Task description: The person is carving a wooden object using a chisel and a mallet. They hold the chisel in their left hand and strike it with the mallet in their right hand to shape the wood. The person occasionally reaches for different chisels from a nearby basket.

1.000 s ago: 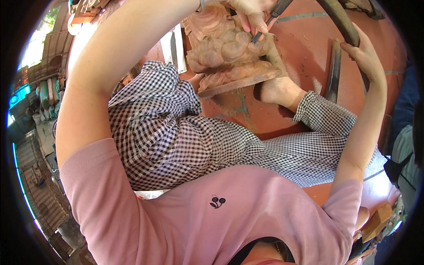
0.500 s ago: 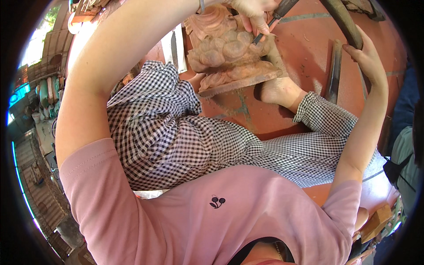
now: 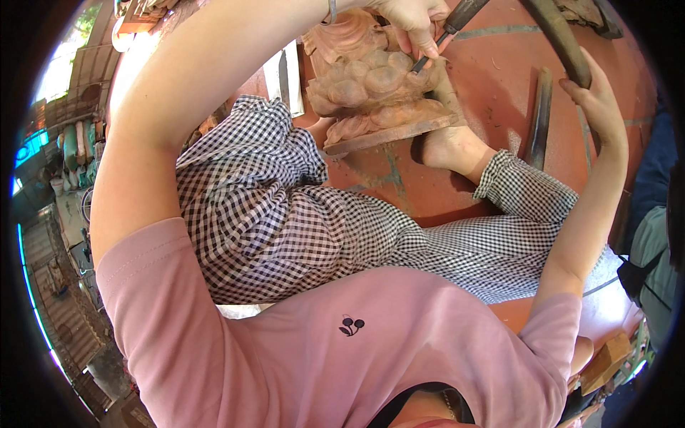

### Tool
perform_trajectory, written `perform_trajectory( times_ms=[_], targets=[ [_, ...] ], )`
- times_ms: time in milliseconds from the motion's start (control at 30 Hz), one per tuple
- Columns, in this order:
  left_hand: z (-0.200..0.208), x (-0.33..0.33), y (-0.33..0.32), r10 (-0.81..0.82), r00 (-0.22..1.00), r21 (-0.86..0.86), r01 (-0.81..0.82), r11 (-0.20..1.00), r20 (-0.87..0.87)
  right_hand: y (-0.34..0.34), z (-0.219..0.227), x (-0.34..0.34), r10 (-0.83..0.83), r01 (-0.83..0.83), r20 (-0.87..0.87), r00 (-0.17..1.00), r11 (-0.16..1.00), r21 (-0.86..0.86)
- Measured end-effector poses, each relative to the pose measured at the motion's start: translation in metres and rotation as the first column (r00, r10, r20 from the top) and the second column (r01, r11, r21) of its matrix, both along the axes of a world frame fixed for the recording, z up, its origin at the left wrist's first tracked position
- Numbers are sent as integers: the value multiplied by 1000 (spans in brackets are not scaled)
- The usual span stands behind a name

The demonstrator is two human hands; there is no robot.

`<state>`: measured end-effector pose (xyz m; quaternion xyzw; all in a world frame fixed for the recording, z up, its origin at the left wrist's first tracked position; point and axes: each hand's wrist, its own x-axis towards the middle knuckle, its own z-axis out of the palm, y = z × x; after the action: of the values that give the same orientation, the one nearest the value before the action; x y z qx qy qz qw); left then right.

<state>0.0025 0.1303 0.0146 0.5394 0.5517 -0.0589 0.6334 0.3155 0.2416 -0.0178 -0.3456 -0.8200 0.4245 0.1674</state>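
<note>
A carved reddish-brown wooden piece (image 3: 371,78) with rounded, petal-like bulges and a flat base stands on the tiled floor between my legs. Pinched in the closed fingers of my left hand (image 3: 415,27) is a chisel (image 3: 460,16) with a dark handle. Its blade slants down to the left, its tip at the right side of the carving. My right hand (image 3: 598,89) is wrapped round the lower end of a dark, curved wooden club (image 3: 558,36). The club's other end runs out of view at the top. My bare foot (image 3: 453,150) rests beside the carving.
A dark, narrow length of wood or horn (image 3: 540,118) lies on the red tiles (image 3: 492,93) to the right. At the upper right is a wood chunk (image 3: 576,11). A white strip with a dark tool (image 3: 284,78) lies left of the carving. Shelves and clutter (image 3: 75,153) line the far left.
The club and my right hand sit slightly lower. The whole view has shifted a little; the chisel tip stays at the same part of the carving.
</note>
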Motion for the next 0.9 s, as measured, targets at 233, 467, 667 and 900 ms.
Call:
perform_trajectory(
  times_ms=[233, 467, 667, 900],
  targets=[
    [-9, -3, -1, -24, 999, 55, 22, 998, 38, -8, -4, -1, -46, 52, -59, 997, 993, 107],
    [15, 9, -11, -45, 995, 128, 56, 990, -86, -3, -7, -2, -19, 34, -136, 991, 993, 113],
    [6, 6, -11, -73, 996, 197, 82, 977, -53, 1, -4, -1, -50, 48, -47, 998, 998, -39],
    [24, 19, -23, -53, 992, 254, 81, 964, -115, 0, -1, 4, -63, 63, -60, 996, 998, 2]
  ],
)
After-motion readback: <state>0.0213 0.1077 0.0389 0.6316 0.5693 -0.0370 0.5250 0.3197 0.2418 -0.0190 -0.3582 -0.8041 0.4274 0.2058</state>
